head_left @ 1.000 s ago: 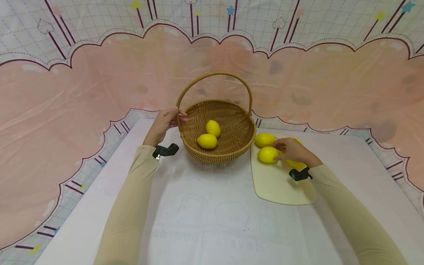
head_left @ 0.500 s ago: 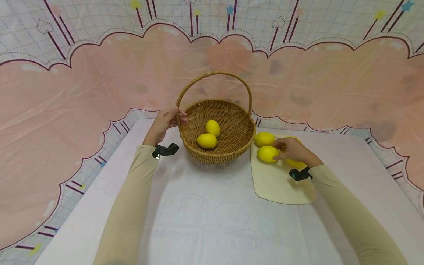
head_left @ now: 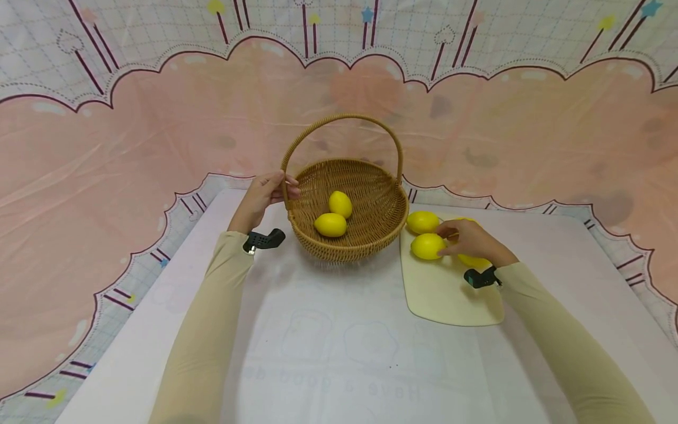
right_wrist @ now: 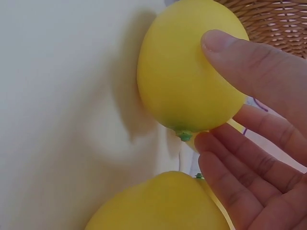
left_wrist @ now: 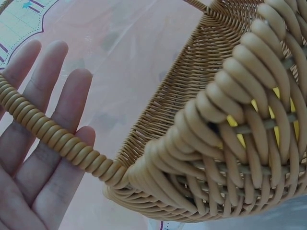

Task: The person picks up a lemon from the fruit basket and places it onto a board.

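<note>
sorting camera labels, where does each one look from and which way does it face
Head: worn on the head, facing forward and down at the basket and board; left hand, right hand and sleeves show.
Left wrist: worn there, facing the handle and basket side; left fingers show.
Right wrist: worn there, facing a lemon close up; right thumb and fingers show.
Shared: head and left wrist views both show the handle.

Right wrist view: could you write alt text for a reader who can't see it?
A right hand grips a yellow lemon with a green tip, thumb on its side. Another lemon shows at the bottom edge, a wicker basket at top right.
</note>
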Action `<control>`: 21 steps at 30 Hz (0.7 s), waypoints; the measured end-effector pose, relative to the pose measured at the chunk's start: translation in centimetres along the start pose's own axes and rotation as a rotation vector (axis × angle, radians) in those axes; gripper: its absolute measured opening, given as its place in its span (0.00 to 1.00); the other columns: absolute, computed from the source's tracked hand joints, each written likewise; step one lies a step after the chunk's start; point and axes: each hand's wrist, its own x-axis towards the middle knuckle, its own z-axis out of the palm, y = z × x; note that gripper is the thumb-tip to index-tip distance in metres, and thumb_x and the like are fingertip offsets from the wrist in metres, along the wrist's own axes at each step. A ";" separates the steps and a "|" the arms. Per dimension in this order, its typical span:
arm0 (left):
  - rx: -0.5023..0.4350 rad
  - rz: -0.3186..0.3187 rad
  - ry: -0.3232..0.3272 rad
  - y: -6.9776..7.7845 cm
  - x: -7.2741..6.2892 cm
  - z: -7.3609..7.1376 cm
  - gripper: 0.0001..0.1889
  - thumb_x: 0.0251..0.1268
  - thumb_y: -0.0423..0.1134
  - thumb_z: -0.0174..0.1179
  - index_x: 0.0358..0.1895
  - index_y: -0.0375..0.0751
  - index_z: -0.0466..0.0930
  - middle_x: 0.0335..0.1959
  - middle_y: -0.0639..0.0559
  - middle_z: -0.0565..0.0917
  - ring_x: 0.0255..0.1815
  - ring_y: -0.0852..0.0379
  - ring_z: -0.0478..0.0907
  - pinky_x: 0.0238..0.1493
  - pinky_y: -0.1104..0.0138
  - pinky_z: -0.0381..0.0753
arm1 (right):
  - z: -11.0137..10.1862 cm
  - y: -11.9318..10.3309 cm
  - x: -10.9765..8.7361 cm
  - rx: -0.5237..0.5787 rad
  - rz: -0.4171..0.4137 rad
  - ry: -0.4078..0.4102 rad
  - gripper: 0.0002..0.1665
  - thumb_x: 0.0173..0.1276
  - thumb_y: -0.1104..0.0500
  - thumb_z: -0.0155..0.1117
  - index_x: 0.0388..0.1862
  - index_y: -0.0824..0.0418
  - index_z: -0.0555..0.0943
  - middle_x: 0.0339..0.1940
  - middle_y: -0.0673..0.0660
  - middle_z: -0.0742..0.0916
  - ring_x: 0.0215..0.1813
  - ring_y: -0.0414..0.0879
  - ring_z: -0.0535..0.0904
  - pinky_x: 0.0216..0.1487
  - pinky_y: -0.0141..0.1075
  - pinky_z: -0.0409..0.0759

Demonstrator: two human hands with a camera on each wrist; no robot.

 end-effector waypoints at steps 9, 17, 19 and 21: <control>-0.010 -0.007 -0.001 0.2 -0.1 0.0 0.18 0.72 0.51 0.44 0.33 0.51 0.82 0.27 0.60 0.87 0.33 0.64 0.85 0.43 0.74 0.82 | -0.5 0.1 -0.1 -0.001 -0.030 0.003 0.28 0.52 0.60 0.74 0.50 0.69 0.78 0.48 0.66 0.84 0.51 0.59 0.80 0.56 0.50 0.78; -0.003 -0.008 0.008 0.2 -0.1 0.1 0.18 0.72 0.51 0.43 0.32 0.51 0.82 0.27 0.60 0.87 0.33 0.65 0.85 0.43 0.74 0.82 | -1.5 -0.1 -0.3 0.024 -0.024 -0.011 0.29 0.54 0.60 0.73 0.53 0.71 0.76 0.51 0.69 0.82 0.54 0.61 0.79 0.59 0.51 0.76; 0.002 -0.012 0.009 0.3 -0.1 0.2 0.18 0.73 0.51 0.43 0.32 0.51 0.82 0.27 0.60 0.86 0.33 0.65 0.84 0.42 0.74 0.82 | -2.0 -0.2 -0.4 0.038 -0.031 -0.011 0.28 0.55 0.61 0.72 0.53 0.72 0.75 0.52 0.70 0.81 0.54 0.62 0.78 0.59 0.51 0.75; 0.002 -0.019 0.010 0.3 -0.2 0.2 0.18 0.73 0.50 0.42 0.32 0.52 0.82 0.27 0.60 0.86 0.33 0.65 0.84 0.42 0.74 0.82 | -2.6 -0.6 -0.4 0.063 -0.038 -0.013 0.27 0.56 0.62 0.71 0.53 0.72 0.75 0.53 0.70 0.81 0.55 0.62 0.78 0.59 0.52 0.74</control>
